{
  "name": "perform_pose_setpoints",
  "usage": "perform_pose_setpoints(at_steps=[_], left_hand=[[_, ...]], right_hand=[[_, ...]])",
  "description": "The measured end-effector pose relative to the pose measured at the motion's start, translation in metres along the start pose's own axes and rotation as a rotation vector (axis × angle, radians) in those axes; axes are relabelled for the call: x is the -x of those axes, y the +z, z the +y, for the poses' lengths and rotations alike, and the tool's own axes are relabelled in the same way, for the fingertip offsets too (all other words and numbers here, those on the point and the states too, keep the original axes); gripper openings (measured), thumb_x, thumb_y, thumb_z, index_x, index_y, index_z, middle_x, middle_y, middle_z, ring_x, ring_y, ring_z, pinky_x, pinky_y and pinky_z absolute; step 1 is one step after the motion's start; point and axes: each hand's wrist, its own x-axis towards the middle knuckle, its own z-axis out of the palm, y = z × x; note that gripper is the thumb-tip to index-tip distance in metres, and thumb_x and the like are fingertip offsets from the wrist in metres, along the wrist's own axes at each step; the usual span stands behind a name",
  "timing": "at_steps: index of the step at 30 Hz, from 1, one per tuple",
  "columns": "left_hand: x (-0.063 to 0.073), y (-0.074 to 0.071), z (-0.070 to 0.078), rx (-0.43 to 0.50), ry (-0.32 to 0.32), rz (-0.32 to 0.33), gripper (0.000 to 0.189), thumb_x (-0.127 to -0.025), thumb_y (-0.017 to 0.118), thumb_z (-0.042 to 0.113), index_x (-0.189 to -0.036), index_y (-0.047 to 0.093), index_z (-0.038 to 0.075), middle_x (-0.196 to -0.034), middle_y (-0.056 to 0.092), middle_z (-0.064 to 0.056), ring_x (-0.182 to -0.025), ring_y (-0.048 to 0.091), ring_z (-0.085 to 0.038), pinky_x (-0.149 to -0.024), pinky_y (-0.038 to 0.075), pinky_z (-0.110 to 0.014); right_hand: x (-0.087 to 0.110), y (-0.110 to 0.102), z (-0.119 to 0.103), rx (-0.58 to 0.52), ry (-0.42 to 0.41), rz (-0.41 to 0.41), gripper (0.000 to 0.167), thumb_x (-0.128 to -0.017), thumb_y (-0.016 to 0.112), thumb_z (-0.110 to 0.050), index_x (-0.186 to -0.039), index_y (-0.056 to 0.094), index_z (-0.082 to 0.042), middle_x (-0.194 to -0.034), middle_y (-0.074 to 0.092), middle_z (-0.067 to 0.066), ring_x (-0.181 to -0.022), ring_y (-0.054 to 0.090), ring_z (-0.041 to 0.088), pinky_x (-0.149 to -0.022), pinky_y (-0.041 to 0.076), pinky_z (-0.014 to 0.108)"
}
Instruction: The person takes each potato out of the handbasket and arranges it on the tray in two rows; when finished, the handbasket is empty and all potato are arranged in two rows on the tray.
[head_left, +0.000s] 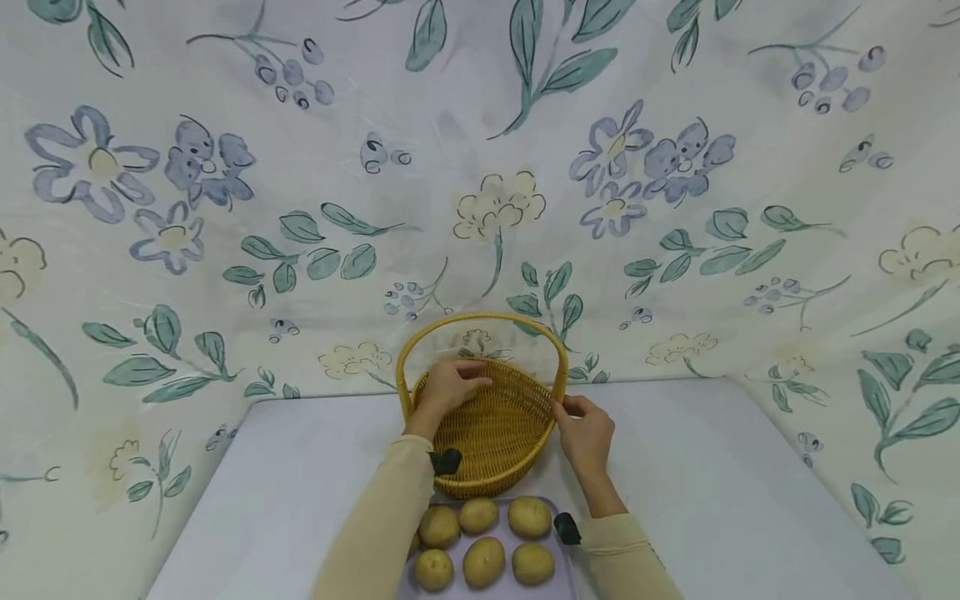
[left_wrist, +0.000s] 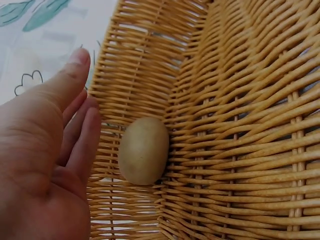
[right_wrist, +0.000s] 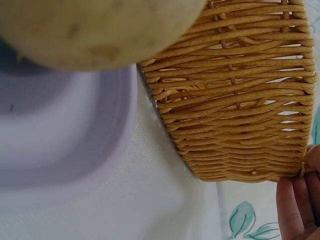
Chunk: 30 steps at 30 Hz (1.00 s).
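A wicker basket [head_left: 498, 429] with a tall arched handle [head_left: 480, 317] stands at the back of the table. My left hand [head_left: 448, 385] is over the basket's left side, its fingers loosely extended and holding nothing. In the left wrist view, one potato [left_wrist: 144, 151] lies inside against the woven wall, beside the left hand [left_wrist: 47, 145] but apart from it. My left hand and arm hide this potato in the head view. At the right rim, my right hand [head_left: 588, 435] pinches the basket's edge between thumb and fingers, as the right wrist view also shows.
A lilac tray [head_left: 566, 575] with several potatoes [head_left: 483, 562] stands in front of the basket, partly hidden by the left sleeve [head_left: 382, 517]. White cloth [head_left: 300, 483] covers the table. A floral curtain [head_left: 480, 125] hangs close behind the basket.
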Motion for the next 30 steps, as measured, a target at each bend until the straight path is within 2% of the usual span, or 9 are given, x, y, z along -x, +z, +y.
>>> perform_pose_setpoints(at_steps=[6,11,16,20,23,25,27,30], left_hand=[[-0.0005,0.0012,-0.003,-0.08,-0.002,0.011,0.035,-0.089,0.081,0.031,-0.123,0.076,0.022,-0.13,0.07,-0.005,-0.119,0.066,-0.028,-0.098,0.058,-0.045],[-0.0006,0.0013,-0.0035,-0.144,-0.047,0.013,0.038,-0.088,0.082,0.031,-0.124,0.076,0.022,-0.135,0.067,-0.007,-0.125,0.062,-0.03,-0.101,0.056,-0.047],[-0.0003,0.0004,-0.0029,-0.215,-0.078,-0.006,0.037,-0.089,0.082,0.031,-0.124,0.076,0.022,-0.131,0.07,-0.006,-0.122,0.065,-0.029,-0.1,0.057,-0.047],[0.0008,-0.0001,-0.0026,-0.14,-0.082,-0.011,0.026,-0.088,0.082,0.032,-0.113,0.08,0.024,-0.123,0.074,-0.002,-0.12,0.066,-0.027,-0.099,0.057,-0.047],[0.0013,-0.0004,-0.0023,-0.023,-0.048,-0.001,0.018,-0.087,0.083,0.033,-0.102,0.083,0.025,-0.117,0.076,0.0,-0.118,0.066,-0.026,-0.1,0.056,-0.048],[0.0014,-0.0004,-0.0019,0.021,-0.021,0.004,0.017,-0.086,0.084,0.032,-0.101,0.083,0.024,-0.118,0.076,0.0,-0.118,0.066,-0.027,-0.1,0.056,-0.048],[0.0016,-0.0006,-0.0015,0.032,-0.008,0.013,0.02,-0.087,0.083,0.031,-0.104,0.083,0.021,-0.121,0.074,-0.003,-0.12,0.065,-0.029,-0.101,0.055,-0.05],[0.0017,-0.0005,-0.0029,-0.044,-0.039,0.031,0.026,-0.088,0.083,0.03,-0.111,0.081,0.02,-0.129,0.07,-0.005,-0.125,0.062,-0.03,-0.104,0.054,-0.049]], right_hand=[[0.0,-0.0019,-0.0011,0.005,0.0,-0.008,0.018,-0.089,0.079,-0.023,-0.097,0.081,-0.007,-0.093,0.08,0.013,-0.09,0.075,0.03,-0.068,0.051,0.027],[0.0008,-0.0019,-0.0014,0.004,0.001,-0.013,0.019,-0.089,0.079,-0.023,-0.097,0.081,-0.007,-0.093,0.08,0.013,-0.09,0.074,0.03,-0.066,0.05,0.026],[0.0007,-0.0018,-0.0018,0.002,-0.007,-0.013,0.019,-0.09,0.079,-0.023,-0.098,0.081,-0.006,-0.093,0.08,0.013,-0.09,0.074,0.03,-0.065,0.05,0.026],[0.001,-0.0016,-0.0016,0.0,-0.008,-0.013,0.018,-0.089,0.079,-0.023,-0.098,0.081,-0.006,-0.093,0.08,0.013,-0.09,0.074,0.03,-0.067,0.051,0.026],[0.0011,-0.0016,-0.0016,0.001,-0.008,-0.013,0.019,-0.089,0.08,-0.023,-0.097,0.081,-0.006,-0.093,0.08,0.013,-0.09,0.074,0.03,-0.068,0.052,0.028],[0.0009,-0.0014,-0.0014,0.003,-0.008,-0.012,0.019,-0.089,0.08,-0.023,-0.097,0.081,-0.006,-0.093,0.08,0.012,-0.09,0.075,0.03,-0.069,0.052,0.029],[0.0007,-0.0013,-0.0013,0.005,-0.009,-0.01,0.019,-0.089,0.079,-0.023,-0.097,0.081,-0.006,-0.093,0.08,0.012,-0.09,0.075,0.03,-0.07,0.053,0.03],[0.0005,-0.001,-0.0006,0.006,-0.009,-0.009,0.019,-0.089,0.079,-0.024,-0.097,0.081,-0.006,-0.093,0.08,0.012,-0.09,0.075,0.03,-0.069,0.052,0.03]])
